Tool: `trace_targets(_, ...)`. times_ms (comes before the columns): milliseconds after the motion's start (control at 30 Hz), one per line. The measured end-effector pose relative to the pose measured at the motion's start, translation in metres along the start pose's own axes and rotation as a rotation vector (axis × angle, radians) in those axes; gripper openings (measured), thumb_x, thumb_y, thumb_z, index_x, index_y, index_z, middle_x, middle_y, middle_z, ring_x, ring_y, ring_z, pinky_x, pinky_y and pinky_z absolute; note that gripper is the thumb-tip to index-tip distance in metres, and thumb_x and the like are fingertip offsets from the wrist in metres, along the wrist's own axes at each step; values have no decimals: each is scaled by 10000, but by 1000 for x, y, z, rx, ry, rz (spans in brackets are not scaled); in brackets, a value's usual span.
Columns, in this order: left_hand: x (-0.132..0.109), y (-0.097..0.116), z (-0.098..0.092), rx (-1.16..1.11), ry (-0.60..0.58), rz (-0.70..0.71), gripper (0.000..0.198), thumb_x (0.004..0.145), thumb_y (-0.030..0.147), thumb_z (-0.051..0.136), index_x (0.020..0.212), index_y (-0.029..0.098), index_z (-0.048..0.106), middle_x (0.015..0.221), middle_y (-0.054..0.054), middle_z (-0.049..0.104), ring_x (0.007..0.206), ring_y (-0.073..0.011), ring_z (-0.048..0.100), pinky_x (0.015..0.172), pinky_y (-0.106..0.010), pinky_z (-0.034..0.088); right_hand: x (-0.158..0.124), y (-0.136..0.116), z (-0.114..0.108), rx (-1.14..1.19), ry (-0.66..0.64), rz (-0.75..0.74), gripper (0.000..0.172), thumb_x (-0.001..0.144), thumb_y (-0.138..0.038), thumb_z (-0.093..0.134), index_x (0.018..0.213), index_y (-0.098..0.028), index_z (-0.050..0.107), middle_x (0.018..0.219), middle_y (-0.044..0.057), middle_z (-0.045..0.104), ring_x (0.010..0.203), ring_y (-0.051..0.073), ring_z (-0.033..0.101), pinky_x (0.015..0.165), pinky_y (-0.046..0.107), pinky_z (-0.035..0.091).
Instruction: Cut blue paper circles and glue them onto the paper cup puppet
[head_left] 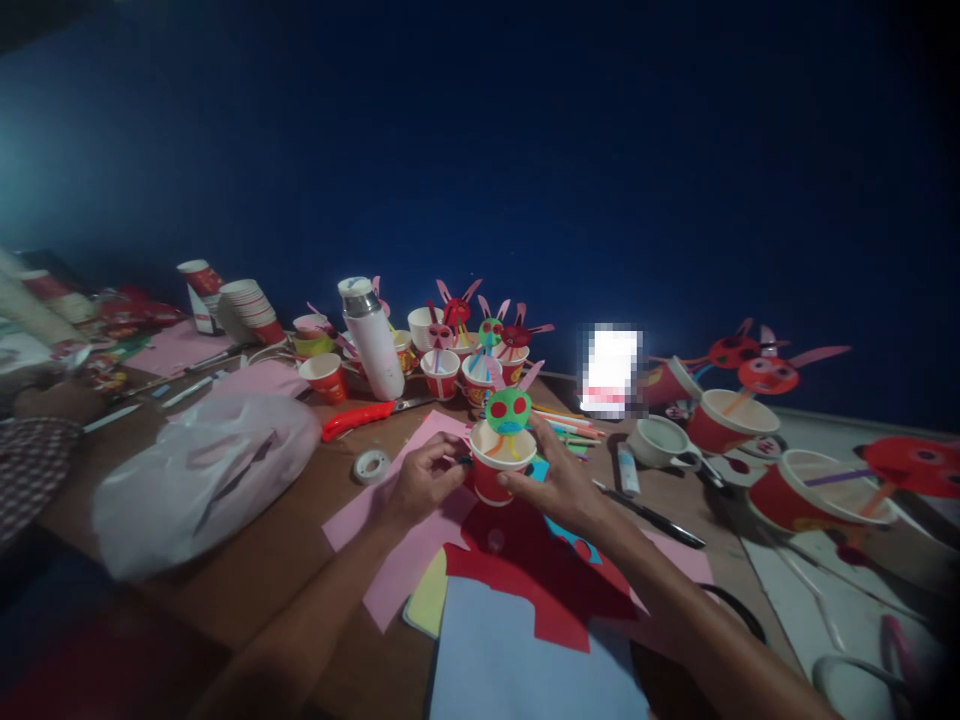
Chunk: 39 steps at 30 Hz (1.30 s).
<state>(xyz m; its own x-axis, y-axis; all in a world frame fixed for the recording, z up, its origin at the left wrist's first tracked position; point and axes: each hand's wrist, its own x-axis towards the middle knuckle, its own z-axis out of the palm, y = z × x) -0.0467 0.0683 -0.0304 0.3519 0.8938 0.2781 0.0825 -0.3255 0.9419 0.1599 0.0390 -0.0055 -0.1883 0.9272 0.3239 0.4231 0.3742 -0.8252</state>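
Near the middle stands a red paper cup (495,484) with a green bunny-like paper face (508,412) rising from it, with red eyes and pink ears. My right hand (566,485) is wrapped round the cup's right side, its thumb across the front. At the left side, my left hand (426,480) has its fingers pinched on something small and dark by the cup wall, too small to name. Below the cup lie red paper (517,570), pink paper (390,590) and a pale blue sheet (487,660).
Behind are a white thermos (373,345) and several decorated cups (439,376). A plastic bag (210,480), red-handled scissors (356,418) and tape roll (371,466) lie left. Rightward are a white mug (660,445), black pen (660,520) and more cups (731,425). Another person's sleeve (34,465) shows far left.
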Motion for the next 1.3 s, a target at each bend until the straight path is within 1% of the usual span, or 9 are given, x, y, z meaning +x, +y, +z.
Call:
trace_targets(133,-1,0,1,-6,7,13,141,789,265,599,786,142,668,954,-72,544,931,-180,546,802,-266,457,-1,-4,0,-16,12,1,759,716,-313,688,1363,-254,295,1296,83,517,1175,270,495,964,432,407)
trace_targets(300,-2,1,2,-1,21,10,107,784,222,589,792,143,661,947,-65,536,921,-173,545,807,-267,457,-2,-9,0,-33,12,9,733,718,-311,688,1354,-264,327,1253,80,553,1139,277,524,944,440,409)
trace_targets(500,-2,5,4,27,23,-17,103,768,220,584,753,141,650,931,-62,556,896,-171,559,786,-258,464,-2,-1,5,-13,27,23,747,704,-305,692,1354,-249,329,1276,88,534,1143,280,519,945,439,416)
trace_targets(633,-3,5,3,51,14,-43,129,779,243,577,788,142,655,921,-59,580,864,-164,571,761,-246,465,-1,4,6,14,39,33,743,705,-301,691,1354,-246,332,1251,82,555,1115,271,540,932,427,431)
trace_targets(767,-3,3,2,58,21,-47,161,780,269,582,850,141,650,946,-63,588,885,-171,570,766,-246,462,-1,5,6,44,46,47,740,710,-306,694,1352,-249,330,1220,81,579,1075,262,566,918,424,442)
trace_targets(900,-4,2,2,60,17,-52,166,778,273,589,861,139,642,951,-66,586,890,-174,565,765,-249,458,-1,4,5,84,41,50,737,709,-295,700,1346,-254,332,1220,70,580,1075,248,568,923,410,443)
trace_targets(1100,-5,5,1,64,54,-91,170,773,288,583,857,146,625,952,-54,583,798,-146,559,713,-241,448,3,9,4,150,57,61,697,723,-329,686,1328,-236,353,1264,79,550,1119,236,552,951,401,436)
trace_targets(1167,-6,7,1,68,72,-118,177,775,285,562,863,147,630,943,-57,597,771,-144,557,677,-238,443,5,12,1,166,70,69,674,738,-338,668,1325,-225,356,1253,85,560,1104,229,566,937,395,450)
trace_targets(1300,-6,6,1,85,102,-169,169,765,270,547,846,155,640,903,-52,628,706,-138,546,611,-232,421,13,15,-10,130,142,96,652,739,-330,650,1315,-216,367,1231,102,570,1072,247,582,892,413,476)
